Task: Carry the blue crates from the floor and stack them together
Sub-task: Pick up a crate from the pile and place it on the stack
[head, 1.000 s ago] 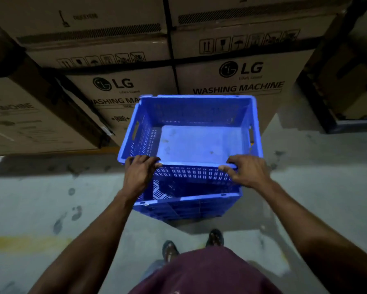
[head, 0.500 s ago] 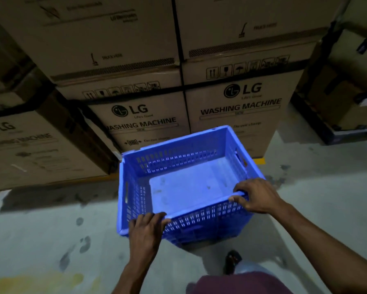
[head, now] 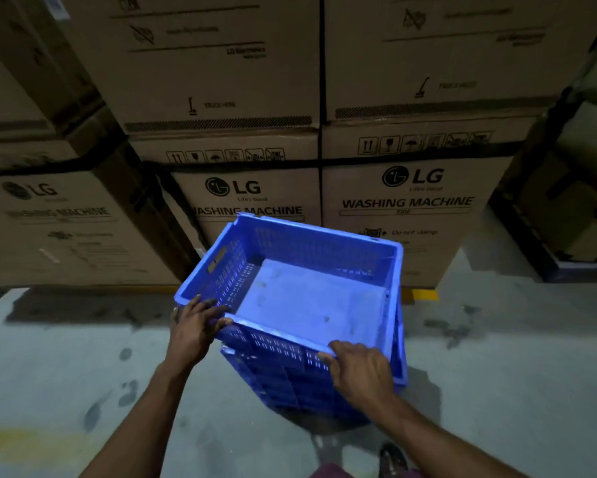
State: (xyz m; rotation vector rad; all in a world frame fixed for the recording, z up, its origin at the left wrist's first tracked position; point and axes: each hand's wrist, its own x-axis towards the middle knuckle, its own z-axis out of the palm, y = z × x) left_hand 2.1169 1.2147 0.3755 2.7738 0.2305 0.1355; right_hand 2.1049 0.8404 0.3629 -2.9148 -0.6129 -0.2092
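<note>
An empty blue perforated crate sits skewed on top of a stack of blue crates on the concrete floor. My left hand grips the top crate's near-left corner, fingers curled over the rim. My right hand grips the near rim close to the right corner. The lower crates are mostly hidden under the top one.
Tall cardboard washing-machine boxes stand stacked just behind the crates and to the left. A dark pallet rack is at the right. Stained grey floor spreads around; my shoe shows at the bottom.
The top crate has swung round, its right side now nearer me, and it now sits over the stack. My left hand shifted to the near-left corner.
</note>
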